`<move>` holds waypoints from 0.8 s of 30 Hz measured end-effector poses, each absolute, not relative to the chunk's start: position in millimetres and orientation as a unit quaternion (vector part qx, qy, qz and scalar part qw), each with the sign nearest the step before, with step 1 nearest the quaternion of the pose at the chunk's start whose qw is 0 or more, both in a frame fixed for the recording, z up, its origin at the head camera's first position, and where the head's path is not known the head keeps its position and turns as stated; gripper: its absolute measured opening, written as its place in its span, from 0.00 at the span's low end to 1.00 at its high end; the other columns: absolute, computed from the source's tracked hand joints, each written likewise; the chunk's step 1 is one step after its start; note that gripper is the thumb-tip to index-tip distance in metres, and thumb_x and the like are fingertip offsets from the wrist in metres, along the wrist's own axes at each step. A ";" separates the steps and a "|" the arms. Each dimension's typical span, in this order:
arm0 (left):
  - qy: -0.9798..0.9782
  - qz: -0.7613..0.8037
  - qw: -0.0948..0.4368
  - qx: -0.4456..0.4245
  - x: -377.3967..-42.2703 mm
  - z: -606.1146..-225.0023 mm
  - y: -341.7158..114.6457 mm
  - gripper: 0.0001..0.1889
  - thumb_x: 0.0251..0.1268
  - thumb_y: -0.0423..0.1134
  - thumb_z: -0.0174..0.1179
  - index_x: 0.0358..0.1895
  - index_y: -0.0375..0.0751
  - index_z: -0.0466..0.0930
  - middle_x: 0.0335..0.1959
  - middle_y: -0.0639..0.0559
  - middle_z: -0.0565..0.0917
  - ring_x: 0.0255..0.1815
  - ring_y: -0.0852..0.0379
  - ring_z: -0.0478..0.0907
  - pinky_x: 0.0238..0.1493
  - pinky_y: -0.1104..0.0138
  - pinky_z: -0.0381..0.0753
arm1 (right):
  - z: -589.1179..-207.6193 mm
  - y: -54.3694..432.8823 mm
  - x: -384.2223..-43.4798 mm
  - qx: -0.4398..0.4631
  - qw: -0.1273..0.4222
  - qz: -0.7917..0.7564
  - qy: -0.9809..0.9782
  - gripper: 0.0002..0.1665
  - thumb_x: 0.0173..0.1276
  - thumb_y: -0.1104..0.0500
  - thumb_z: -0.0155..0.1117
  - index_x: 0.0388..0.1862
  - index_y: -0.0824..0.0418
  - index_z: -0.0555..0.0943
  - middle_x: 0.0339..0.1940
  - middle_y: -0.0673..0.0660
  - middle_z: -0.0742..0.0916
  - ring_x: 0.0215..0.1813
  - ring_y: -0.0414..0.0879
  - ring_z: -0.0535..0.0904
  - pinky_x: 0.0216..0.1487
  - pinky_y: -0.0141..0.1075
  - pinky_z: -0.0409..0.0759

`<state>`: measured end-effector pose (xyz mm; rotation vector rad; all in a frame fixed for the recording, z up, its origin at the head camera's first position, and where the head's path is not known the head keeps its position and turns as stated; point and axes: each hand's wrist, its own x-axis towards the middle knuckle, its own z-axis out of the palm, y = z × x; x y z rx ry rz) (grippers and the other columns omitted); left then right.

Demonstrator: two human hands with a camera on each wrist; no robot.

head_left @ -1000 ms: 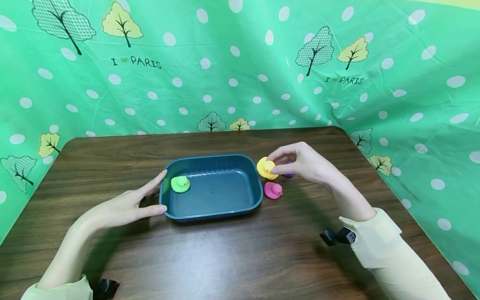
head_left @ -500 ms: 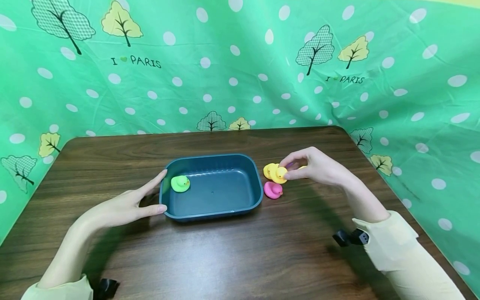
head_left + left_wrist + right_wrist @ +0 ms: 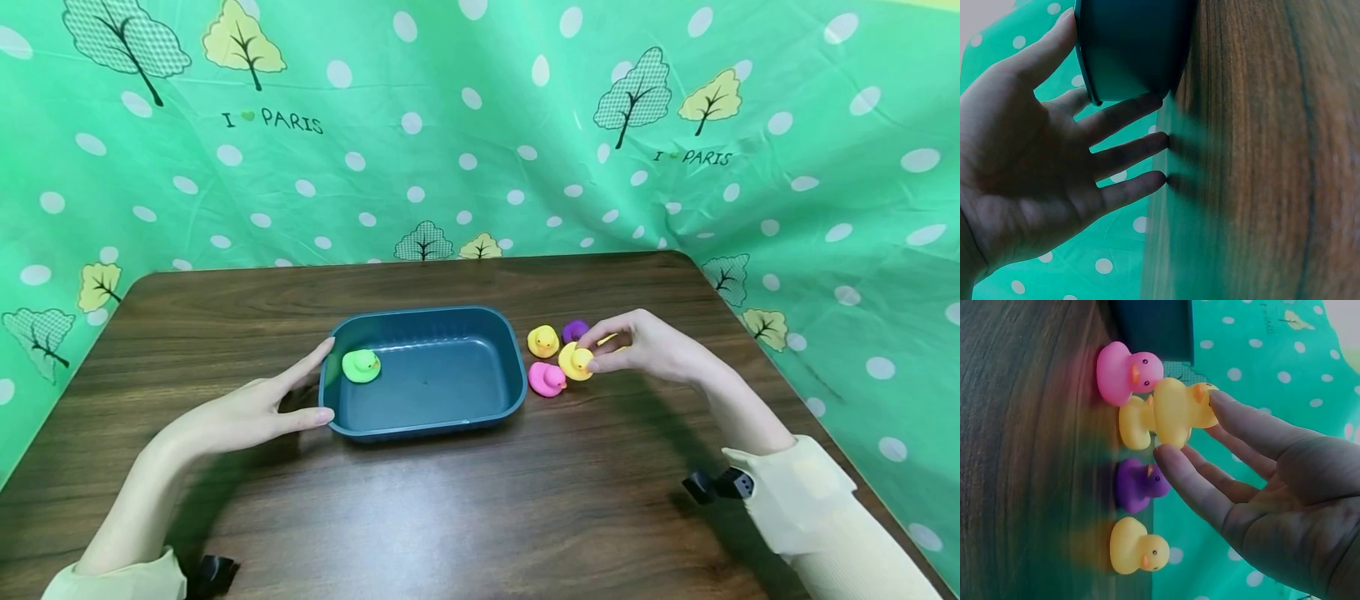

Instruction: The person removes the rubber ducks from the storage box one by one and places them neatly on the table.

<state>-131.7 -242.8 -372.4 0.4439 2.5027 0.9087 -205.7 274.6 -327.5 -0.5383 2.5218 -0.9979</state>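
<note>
My right hand (image 3: 652, 350) pinches a yellow rubber duck (image 3: 576, 362) between thumb and fingertips, to the right of a dark blue rectangular tub (image 3: 427, 432). In the right wrist view this duck (image 3: 1172, 412) is held off the table and overlaps another yellow duck (image 3: 1135, 425). Around it stand a pink duck (image 3: 546, 380), a purple duck (image 3: 574, 331) and a second yellow duck (image 3: 543, 342). Mostly hidden behind the hand is a further yellow duck (image 3: 1138, 547). My left hand (image 3: 240, 417) rests with straight, spread fingers against the tub's left end. Inside the tub, at left, sits a green duck (image 3: 362, 367).
The dark wood-grain table (image 3: 450, 517) carries everything. A green dotted cloth (image 3: 465, 125) with printed trees hangs behind and along the right side. A black wrist device (image 3: 717, 485) sits at the right cuff, another (image 3: 213, 575) at the left.
The right hand has moved right and toward the near side with the yellow duck, uncovering the second yellow duck and the purple one. The left hand and tub have stayed put.
</note>
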 end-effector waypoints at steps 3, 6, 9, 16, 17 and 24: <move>0.904 0.330 0.221 0.157 -131.1 -371.8 -243.0 0.49 0.73 0.64 0.57 0.83 0.75 0.30 0.86 0.41 0.48 0.84 0.31 0.52 0.69 0.35 0.69 | -329.4 277.4 -205.5 -0.191 0.188 -0.352 0.897 0.16 0.63 0.59 0.78 0.49 0.60 0.89 0.49 0.60 0.91 0.45 0.43 0.88 0.47 0.29 0.84; 0.904 0.330 0.221 0.156 -130.4 -371.5 -243.0 0.49 0.73 0.64 0.57 0.83 0.75 0.30 0.86 0.41 0.49 0.84 0.31 0.52 0.69 0.35 0.69 | -331.0 279.1 -205.9 -0.193 0.189 -0.349 0.897 0.16 0.63 0.59 0.78 0.49 0.60 0.89 0.48 0.59 0.91 0.45 0.43 0.88 0.48 0.29 0.84; 0.905 0.330 0.221 0.155 -130.3 -371.3 -242.8 0.49 0.72 0.65 0.57 0.83 0.74 0.30 0.86 0.41 0.49 0.84 0.31 0.52 0.70 0.35 0.69 | -333.1 281.2 -206.3 -0.195 0.191 -0.348 0.897 0.15 0.63 0.59 0.77 0.49 0.61 0.89 0.48 0.59 0.91 0.45 0.43 0.88 0.48 0.28 0.84; 0.904 0.330 0.224 0.153 -131.4 -371.2 -242.9 0.48 0.73 0.64 0.57 0.82 0.75 0.30 0.86 0.41 0.49 0.83 0.30 0.52 0.69 0.34 0.69 | -340.4 286.2 -207.3 -0.184 0.207 -0.365 0.889 0.16 0.64 0.61 0.77 0.50 0.65 0.88 0.50 0.63 0.89 0.46 0.41 0.88 0.48 0.28 0.85; 0.904 0.330 0.223 0.154 -131.6 -371.5 -243.0 0.48 0.73 0.64 0.57 0.82 0.75 0.30 0.86 0.41 0.48 0.84 0.31 0.52 0.69 0.35 0.69 | -341.7 286.7 -207.4 -0.182 0.210 -0.367 0.888 0.17 0.64 0.61 0.77 0.50 0.65 0.88 0.50 0.63 0.89 0.46 0.41 0.88 0.48 0.28 0.85; 0.903 0.332 0.220 0.161 -132.2 -372.7 -242.8 0.49 0.72 0.64 0.58 0.82 0.75 0.30 0.86 0.42 0.48 0.84 0.32 0.51 0.69 0.35 0.69 | -349.9 289.6 -205.9 -0.176 0.220 -0.359 0.890 0.17 0.64 0.60 0.77 0.50 0.65 0.88 0.49 0.62 0.88 0.44 0.39 0.87 0.47 0.28 0.84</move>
